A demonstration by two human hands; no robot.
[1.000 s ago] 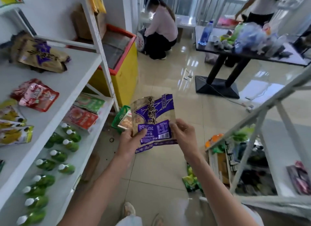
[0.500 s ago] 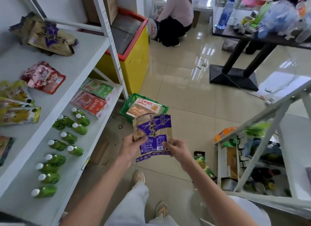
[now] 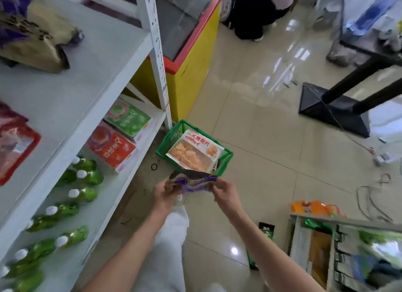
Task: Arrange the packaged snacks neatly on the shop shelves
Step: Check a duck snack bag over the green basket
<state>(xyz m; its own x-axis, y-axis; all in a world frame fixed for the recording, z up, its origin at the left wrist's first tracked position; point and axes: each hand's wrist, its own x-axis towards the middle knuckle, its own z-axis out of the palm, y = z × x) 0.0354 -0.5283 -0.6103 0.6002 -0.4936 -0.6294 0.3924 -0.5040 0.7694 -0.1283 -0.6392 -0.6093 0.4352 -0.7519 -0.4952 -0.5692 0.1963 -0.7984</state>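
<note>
Both hands hold a purple and tan snack packet (image 3: 193, 181), tipped nearly flat and low over the floor. My left hand (image 3: 166, 191) grips its left end and my right hand (image 3: 225, 192) pinches its right end. Just beyond the packet a green basket (image 3: 174, 137) stands on the floor with a white and orange snack pack (image 3: 193, 152) inside. The white shelf unit (image 3: 91, 74) on the left carries similar tan and purple packets (image 3: 32, 37) at the back of its upper shelf and a red packet (image 3: 13, 148) nearer me.
The lower shelf holds several green bottles (image 3: 84, 176) and red and green boxes (image 3: 111, 148). A yellow and red chest freezer (image 3: 191, 58) stands behind the shelf post. A black table base (image 3: 335, 115), loose cables, another shelf (image 3: 348, 254) at right, and a crouching person at top.
The packet has come down from chest height, where it was upright, to low over the basket and tipped flat. The view has swung downward toward the floor.
</note>
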